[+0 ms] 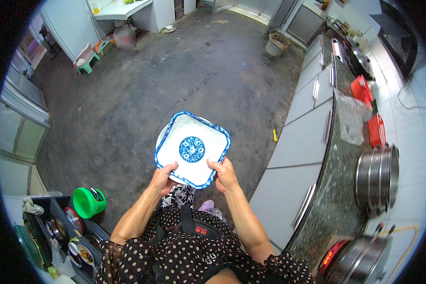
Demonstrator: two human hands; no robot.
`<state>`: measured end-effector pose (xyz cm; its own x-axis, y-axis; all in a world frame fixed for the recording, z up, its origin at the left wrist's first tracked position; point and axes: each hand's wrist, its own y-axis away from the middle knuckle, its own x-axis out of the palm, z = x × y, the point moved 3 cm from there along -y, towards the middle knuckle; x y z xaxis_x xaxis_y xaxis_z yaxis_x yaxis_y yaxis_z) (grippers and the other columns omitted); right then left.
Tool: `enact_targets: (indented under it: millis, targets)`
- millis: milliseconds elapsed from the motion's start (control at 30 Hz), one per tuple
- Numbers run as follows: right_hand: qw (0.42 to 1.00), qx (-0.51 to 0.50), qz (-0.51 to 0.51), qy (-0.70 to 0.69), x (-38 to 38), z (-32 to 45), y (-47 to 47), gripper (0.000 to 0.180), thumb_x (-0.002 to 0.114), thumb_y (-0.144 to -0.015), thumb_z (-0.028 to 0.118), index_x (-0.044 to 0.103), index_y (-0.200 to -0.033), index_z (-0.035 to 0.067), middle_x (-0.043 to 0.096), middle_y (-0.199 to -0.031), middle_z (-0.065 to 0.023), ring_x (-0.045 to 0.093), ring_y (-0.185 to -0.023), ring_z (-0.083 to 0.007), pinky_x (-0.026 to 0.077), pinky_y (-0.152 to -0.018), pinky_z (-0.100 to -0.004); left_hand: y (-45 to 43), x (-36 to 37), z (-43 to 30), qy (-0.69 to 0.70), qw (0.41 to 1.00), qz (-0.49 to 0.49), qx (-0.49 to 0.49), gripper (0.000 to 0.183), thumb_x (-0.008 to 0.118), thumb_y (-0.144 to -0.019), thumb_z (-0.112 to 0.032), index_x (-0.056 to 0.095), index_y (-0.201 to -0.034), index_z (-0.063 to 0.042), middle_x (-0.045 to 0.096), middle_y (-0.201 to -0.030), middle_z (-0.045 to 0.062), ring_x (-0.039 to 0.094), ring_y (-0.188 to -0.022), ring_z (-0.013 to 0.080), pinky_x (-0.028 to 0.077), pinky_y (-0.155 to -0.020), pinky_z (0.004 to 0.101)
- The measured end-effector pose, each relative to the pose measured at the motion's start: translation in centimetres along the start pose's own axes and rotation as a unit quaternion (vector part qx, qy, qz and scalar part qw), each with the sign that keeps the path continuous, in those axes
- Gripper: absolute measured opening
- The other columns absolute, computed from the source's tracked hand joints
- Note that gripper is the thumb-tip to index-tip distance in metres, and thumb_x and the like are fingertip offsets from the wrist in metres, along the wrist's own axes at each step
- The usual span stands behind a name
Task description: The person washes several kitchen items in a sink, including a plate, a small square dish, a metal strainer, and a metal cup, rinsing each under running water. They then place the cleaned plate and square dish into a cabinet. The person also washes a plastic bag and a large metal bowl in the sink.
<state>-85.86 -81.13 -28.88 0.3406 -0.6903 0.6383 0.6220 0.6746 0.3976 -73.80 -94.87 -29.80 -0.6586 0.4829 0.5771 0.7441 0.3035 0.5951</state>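
Observation:
A square white plate [174,142] with a blue patterned rim and a round blue floral centre is held in front of me over the floor. Beneath it shows the white edge of another plate [160,136], mostly hidden. My left hand [164,178] grips the near left edge, its thumb on top. On the near right edge my right hand [225,175] has its thumb over the rim; its other fingers are largely hidden under the plates.
To the right runs a granite counter [316,227] with steel steamer pots [376,181], a lit cooker [332,257] and red plastic baskets [361,90]. At left stand a green bucket [87,202] and a shelf [62,207] of dishes. A bin [277,44] and stool [88,62] stand farther off.

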Motion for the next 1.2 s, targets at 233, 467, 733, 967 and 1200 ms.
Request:
enact_targets:
  millis: [233, 467, 733, 967, 1200]
  targets:
    - [0.997, -0.031, -0.061, -0.028, -1.6, 1.5, -2.2, 0.046, 0.058, -0.074, -0.003, 0.043, -0.118, -0.003, 0.053, -0.113, -0.0113, 0.052, -0.101, -0.0227, 0.041, -0.088, -0.0357, -2.9, 4.1, -3.7, -0.12, 0.989, 0.058, -0.057, 0.051, 0.056, -0.073, -0.007, 0.039, -0.12, 0.001, 0.052, -0.113, 0.014, 0.054, -0.099, 0.0283, 0.049, -0.081, 0.0429]
    - [0.965, -0.084, -0.212, -0.127, -3.7, 9.7, -7.0, 0.045, 0.053, -0.077, -0.003, 0.041, -0.12, -0.002, 0.051, -0.116, -0.0128, 0.05, -0.107, -0.0258, 0.039, -0.092, -0.0403, -16.3, 13.7, -8.6, -0.308, 0.921, 0.14, -0.191, 0.048, 0.063, -0.075, -0.013, 0.044, -0.117, 0.001, 0.055, -0.107, 0.013, 0.055, -0.095, 0.0235, 0.047, -0.081, 0.0402]
    - [0.944, -0.159, -0.263, -0.117, -12.6, 23.1, -17.3, 0.052, 0.057, -0.073, -0.002, 0.039, -0.122, -0.002, 0.051, -0.116, -0.0125, 0.05, -0.106, -0.0252, 0.037, -0.093, -0.0387, -31.6, 28.8, -9.2, -0.346, 0.887, 0.218, -0.214, 0.05, 0.062, -0.078, -0.029, 0.046, -0.115, -0.001, 0.06, -0.096, 0.01, 0.06, -0.085, 0.0188, 0.054, -0.067, 0.031]
    - [0.987, -0.073, -0.144, -0.018, -16.9, 37.3, -31.3, 0.047, 0.059, -0.073, 0.004, 0.045, -0.116, -0.004, 0.055, -0.109, -0.0118, 0.054, -0.098, -0.0224, 0.042, -0.086, -0.0349, -45.7, 37.8, -17.8, -0.255, 0.907, 0.226, -0.246, 0.043, 0.059, -0.081, -0.022, 0.045, -0.114, 0.001, 0.058, -0.1, 0.013, 0.061, -0.085, 0.0225, 0.053, -0.074, 0.0361]
    - [0.988, -0.032, -0.125, 0.087, -17.3, 47.6, -47.2, 0.041, 0.059, -0.077, 0.015, 0.049, -0.112, -0.005, 0.056, -0.105, -0.0126, 0.054, -0.095, -0.0194, 0.043, -0.083, -0.032, -61.4, 43.6, -23.5, -0.336, 0.882, 0.192, -0.269, 0.053, 0.059, -0.069, -0.008, 0.042, -0.118, 0.0, 0.057, -0.104, 0.012, 0.058, -0.092, 0.0244, 0.05, -0.078, 0.0354]
